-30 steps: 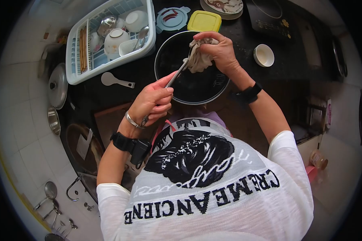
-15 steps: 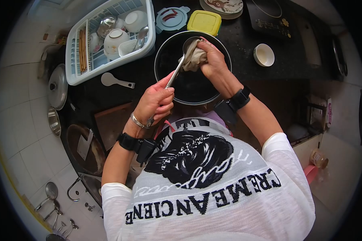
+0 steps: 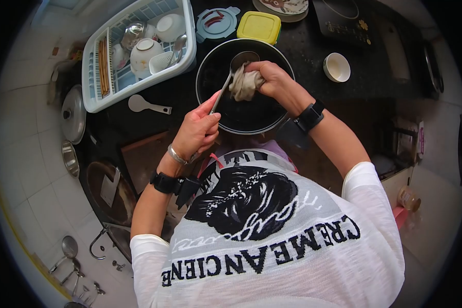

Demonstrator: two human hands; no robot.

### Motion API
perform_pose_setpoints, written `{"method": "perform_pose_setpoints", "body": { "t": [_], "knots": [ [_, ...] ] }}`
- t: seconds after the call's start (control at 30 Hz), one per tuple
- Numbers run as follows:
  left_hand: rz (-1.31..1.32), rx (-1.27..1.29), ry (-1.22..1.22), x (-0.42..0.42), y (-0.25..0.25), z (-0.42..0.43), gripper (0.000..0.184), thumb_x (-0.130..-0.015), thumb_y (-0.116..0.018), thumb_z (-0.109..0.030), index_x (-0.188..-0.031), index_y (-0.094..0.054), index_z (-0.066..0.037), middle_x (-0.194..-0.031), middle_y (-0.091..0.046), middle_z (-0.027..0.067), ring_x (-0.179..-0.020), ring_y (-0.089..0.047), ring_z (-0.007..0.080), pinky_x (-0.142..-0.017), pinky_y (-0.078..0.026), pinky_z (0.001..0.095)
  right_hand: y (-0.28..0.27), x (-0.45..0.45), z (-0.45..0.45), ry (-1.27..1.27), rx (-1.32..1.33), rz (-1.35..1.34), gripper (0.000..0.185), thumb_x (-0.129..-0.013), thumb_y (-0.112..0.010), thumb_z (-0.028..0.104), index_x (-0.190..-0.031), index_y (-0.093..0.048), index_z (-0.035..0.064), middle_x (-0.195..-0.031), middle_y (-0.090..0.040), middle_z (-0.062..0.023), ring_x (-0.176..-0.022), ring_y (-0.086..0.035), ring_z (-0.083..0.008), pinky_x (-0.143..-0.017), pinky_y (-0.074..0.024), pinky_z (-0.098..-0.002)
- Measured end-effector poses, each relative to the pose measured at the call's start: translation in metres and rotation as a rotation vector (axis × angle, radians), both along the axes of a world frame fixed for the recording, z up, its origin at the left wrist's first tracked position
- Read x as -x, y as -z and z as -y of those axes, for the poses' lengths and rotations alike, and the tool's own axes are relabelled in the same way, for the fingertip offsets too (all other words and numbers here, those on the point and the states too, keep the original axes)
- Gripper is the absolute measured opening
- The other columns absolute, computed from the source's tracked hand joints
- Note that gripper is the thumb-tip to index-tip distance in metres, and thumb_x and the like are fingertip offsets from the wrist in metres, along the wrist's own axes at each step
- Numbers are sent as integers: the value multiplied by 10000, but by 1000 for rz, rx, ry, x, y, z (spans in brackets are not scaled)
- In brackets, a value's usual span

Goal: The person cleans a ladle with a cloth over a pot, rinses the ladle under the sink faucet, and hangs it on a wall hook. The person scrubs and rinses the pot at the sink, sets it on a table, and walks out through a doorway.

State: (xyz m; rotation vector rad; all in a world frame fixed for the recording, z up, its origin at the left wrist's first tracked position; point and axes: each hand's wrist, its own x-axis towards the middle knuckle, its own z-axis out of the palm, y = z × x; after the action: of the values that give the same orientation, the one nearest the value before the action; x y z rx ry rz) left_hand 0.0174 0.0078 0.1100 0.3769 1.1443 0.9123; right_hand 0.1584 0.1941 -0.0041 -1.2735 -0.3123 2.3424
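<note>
My left hand [image 3: 196, 131] is wrapped round the handle of a metal ladle [image 3: 225, 88], whose bowl lies over the black pot [image 3: 200, 105]. A crumpled beige cloth [image 3: 245, 85] is bunched in my right hand [image 3: 275, 79], just below the ladle's bowl. The cloth appears to touch the ladle near where neck and bowl meet. The ladle slants up and to the right from my left fist. Inside the pot it is dark, and my right hand and the cloth cover part of it.
A light blue dish rack [image 3: 138, 91] with bowls and chopsticks stands at the left. Nearby lie a white spoon [image 3: 148, 105], a blue lid [image 3: 218, 23] and a yellow-lidded box [image 3: 259, 27]. A white bowl [image 3: 337, 68] is on the right, below an induction cooker [image 3: 344, 25].
My right hand has drawn the cloth down off the ladle's bowl, so more of the bowl shows. My left hand keeps its grip on the handle and has hardly moved.
</note>
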Motion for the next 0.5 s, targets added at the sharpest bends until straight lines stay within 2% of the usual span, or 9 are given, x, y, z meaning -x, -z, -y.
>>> {"method": "perform_pose_setpoints", "body": {
  "t": [0.07,0.13,0.17,0.2,0.27,0.33,0.4,0.43,0.5],
  "knots": [
    [67,38,-44,2,0,-1,543,-961,-412,-60,-1473,-245,-130,-537,-266,-69,-364,-248,26,-279,-221,164,1,-10,-5,-162,-101,83,267,-747,-653,-4,-1006,-610,-49,-928,-645,-149,-825,-649,-299,-741,-539,-394],
    [132,73,-89,5,1,-2,528,-962,-408,-60,-1465,-262,-126,-542,-263,-70,-366,-244,23,-277,-221,162,-23,-18,-9,-770,-660,501,455,-710,-685,64,-1135,-559,-37,-1000,-636,-151,-936,-629,-282,-866,-514,-391],
    [243,91,-152,8,3,-3,504,-964,-399,-55,-1451,-286,-120,-550,-263,-69,-368,-238,19,-275,-221,160,-19,-21,-10,-871,-808,609,601,-678,-700,111,-1232,-516,-33,-1112,-602,-200,-1057,-587,-333,-939,-471,-398],
    [354,108,-218,9,4,-3,481,-966,-390,-50,-1436,-309,-114,-559,-262,-67,-371,-233,15,-273,-220,157,-18,-20,-9,-873,-807,606,601,-678,-700,111,-1232,-516,-33,-1112,-602,-200,-1057,-587,-333,-939,-471,-398],
    [409,122,-251,12,7,-2,425,-972,-369,-38,-1392,-363,-98,-574,-271,-64,-375,-232,13,-272,-220,155,-16,-20,-4,-1189,-1191,978,610,-704,-686,115,-1271,-499,-13,-1265,-500,-266,-1159,-520,-400,-988,-437,-409],
    [517,157,-295,14,15,-1,352,-985,-368,-57,-1330,-423,-95,-581,-283,-61,-380,-245,17,-277,-220,156,-18,-17,3,-1280,-1176,994,647,-702,-694,139,-1310,-492,50,-1360,-387,-300,-1199,-472,-448,-1013,-415,-420],
    [522,191,-322,14,21,-2,313,-996,-368,-85,-1300,-442,-95,-585,-290,-58,-384,-252,18,-281,-222,157,-2,-18,12,-1805,-1416,862,644,-688,-704,146,-1304,-518,118,-1371,-373,-304,-1196,-475,-451,-997,-436,-418],
    [526,226,-350,15,24,-3,280,-1007,-368,-114,-1270,-462,-95,-588,-296,-56,-389,-260,19,-285,-224,158,5,-17,20,-1903,-1583,891,491,-689,-691,117,-1174,-614,111,-1274,-498,-272,-1156,-527,-405,-939,-476,-406],
    [569,246,-342,19,31,-3,247,-1016,-369,-172,-1225,-478,-96,-591,-303,-53,-392,-266,22,-289,-227,160,4,-20,15,-1926,-1521,802,398,-695,-685,103,-1091,-642,91,-1186,-558,-247,-1096,-569,-373,-892,-494,-399]
  ]
}}
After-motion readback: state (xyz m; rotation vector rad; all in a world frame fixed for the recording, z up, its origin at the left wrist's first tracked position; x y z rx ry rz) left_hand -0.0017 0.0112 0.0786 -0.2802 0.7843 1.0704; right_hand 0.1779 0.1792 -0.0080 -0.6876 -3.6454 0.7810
